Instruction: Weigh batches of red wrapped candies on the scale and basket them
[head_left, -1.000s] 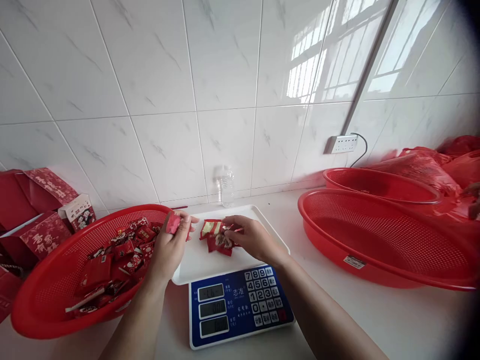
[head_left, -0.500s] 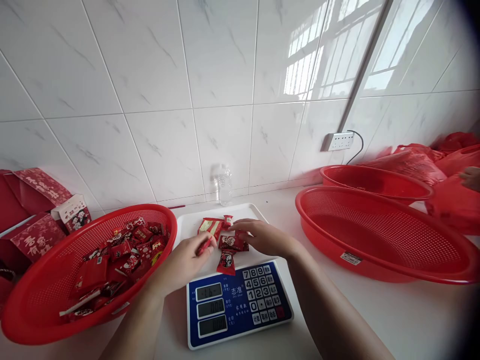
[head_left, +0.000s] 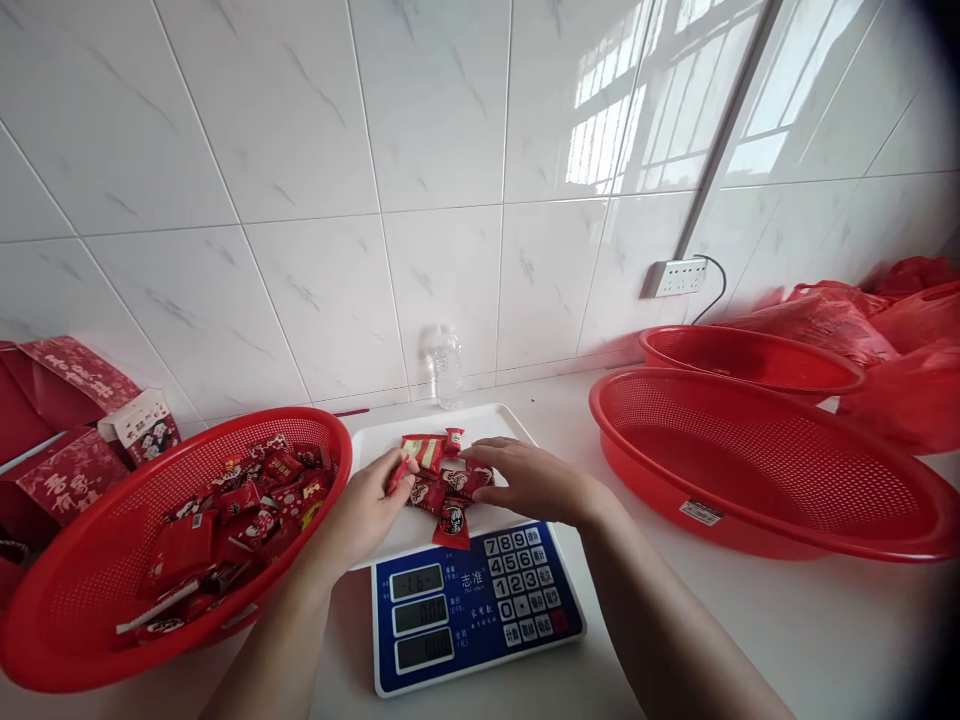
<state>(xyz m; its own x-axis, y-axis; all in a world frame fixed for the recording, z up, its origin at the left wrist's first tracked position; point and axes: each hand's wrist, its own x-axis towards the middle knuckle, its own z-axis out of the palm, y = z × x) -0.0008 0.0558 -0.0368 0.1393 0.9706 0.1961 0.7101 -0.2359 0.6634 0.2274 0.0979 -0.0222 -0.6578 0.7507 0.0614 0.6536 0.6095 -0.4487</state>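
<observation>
By the tray's (head_left: pixel 375 435) near edge, a red packet (head_left: pixel 452 526) lies lengthwise front-to-back, dark emblem up. Left fingers (head_left: pixel 404 490) pinch a folded-looking packet (head_left: pixel 397 476), slanting far-right; right fingers (head_left: pixel 491 454) stand parted around a crosswise packet (head_left: pixel 459 482). Farther lies a striped packet (head_left: pixel 424 450).

The premises appear to be a small packing or weighing station; whether shop or home cannot be determined. Evidence: 1 digital scale (head_left: pixel 480 612) on a white counter (head_left: pixel 750 640), wrapped packets (head_left: pixel 453 525), 3 red baskets (head_left: pixel 675 440).

Scale (head_left: pixel 491 650) reads 志准, w/ nos. 0–9 on keypad (head_left: pixel 526 587) & approx. "-Lb-" on top display (head_left: pixel 416 581)
</observation>
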